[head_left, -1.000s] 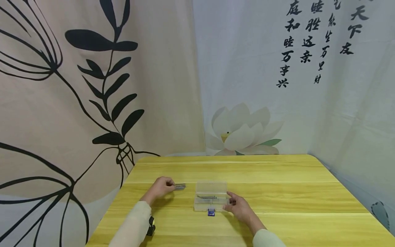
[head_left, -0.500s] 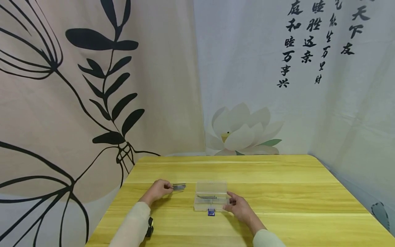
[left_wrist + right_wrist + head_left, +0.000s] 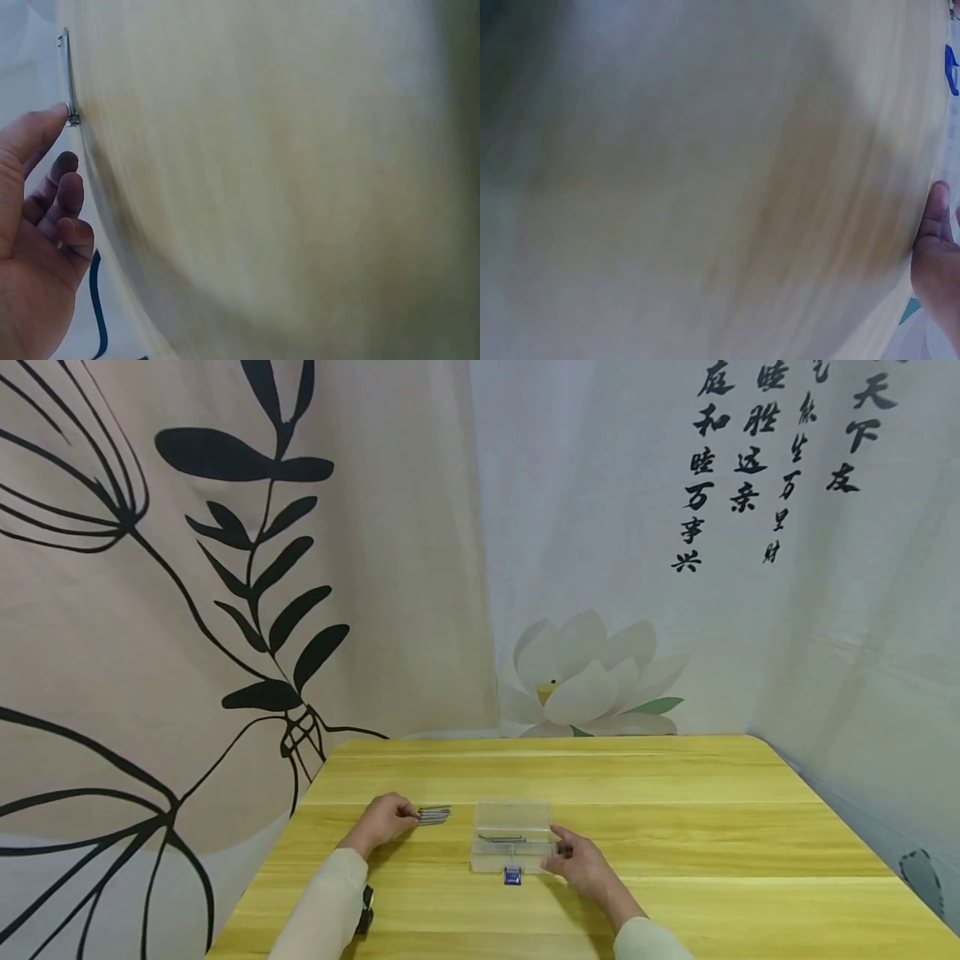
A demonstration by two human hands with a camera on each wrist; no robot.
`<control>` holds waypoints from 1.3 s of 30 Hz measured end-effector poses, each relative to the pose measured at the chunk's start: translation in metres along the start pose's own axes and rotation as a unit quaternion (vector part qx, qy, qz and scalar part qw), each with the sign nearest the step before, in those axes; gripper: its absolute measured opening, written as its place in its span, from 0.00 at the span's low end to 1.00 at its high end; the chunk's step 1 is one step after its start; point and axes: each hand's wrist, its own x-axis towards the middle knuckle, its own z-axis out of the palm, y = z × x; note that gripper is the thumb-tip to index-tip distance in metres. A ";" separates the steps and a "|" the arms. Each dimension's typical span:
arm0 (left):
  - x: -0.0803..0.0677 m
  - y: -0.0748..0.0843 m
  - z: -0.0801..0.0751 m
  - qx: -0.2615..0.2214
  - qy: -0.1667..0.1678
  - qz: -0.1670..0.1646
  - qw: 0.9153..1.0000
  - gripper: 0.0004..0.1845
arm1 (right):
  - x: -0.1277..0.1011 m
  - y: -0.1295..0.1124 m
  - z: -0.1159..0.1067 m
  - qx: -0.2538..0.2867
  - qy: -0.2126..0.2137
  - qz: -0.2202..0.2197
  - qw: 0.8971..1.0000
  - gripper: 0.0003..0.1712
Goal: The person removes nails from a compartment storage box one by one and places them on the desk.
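On the yellow wooden table [image 3: 675,827] lies a small bundle of thin metal pins [image 3: 435,814]. My left hand [image 3: 386,818] is curled at their near end. In the left wrist view my thumb tip [image 3: 45,124] touches the end of one pin [image 3: 67,75], with the other fingers curled below. To the right stands a clear plastic box [image 3: 512,835], lid up, with a blue latch [image 3: 512,877] and several pins inside. My right hand [image 3: 577,860] holds the box's right end between thumb and forefinger. The right wrist view is blurred and shows only a thumb [image 3: 936,217] and the blue latch [image 3: 951,69].
Printed curtains hang close behind the table and along its left and right sides. A black strap [image 3: 366,910] sits on the left forearm. Bare tabletop stretches to the right of the box and toward the far edge [image 3: 555,743].
The left hand has shifted slightly left and toward me at the pins' end. The box and the right hand stay put.
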 end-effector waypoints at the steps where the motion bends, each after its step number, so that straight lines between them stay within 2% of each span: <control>1: 0.000 0.001 0.000 0.001 0.002 0.002 1.000 0.04 | 0.000 0.000 0.000 0.002 0.000 -0.001 1.000 0.40; 5: -0.001 0.003 -0.003 0.005 0.005 0.011 1.000 0.04 | 0.000 0.000 0.000 0.004 -0.002 -0.004 1.000 0.40; 18: 0.003 0.014 -0.006 0.001 -0.002 0.000 1.000 0.02 | -0.001 -0.002 0.001 0.008 0.004 -0.005 1.000 0.39; 25: 0.007 0.026 -0.004 0.001 -0.005 0.034 0.999 0.04 | -0.001 -0.004 0.001 0.012 0.004 -0.002 1.000 0.39; 39: 0.014 0.069 0.015 -0.053 -0.075 0.080 0.993 0.11 | 0.000 -0.001 0.002 0.006 0.000 0.005 1.000 0.39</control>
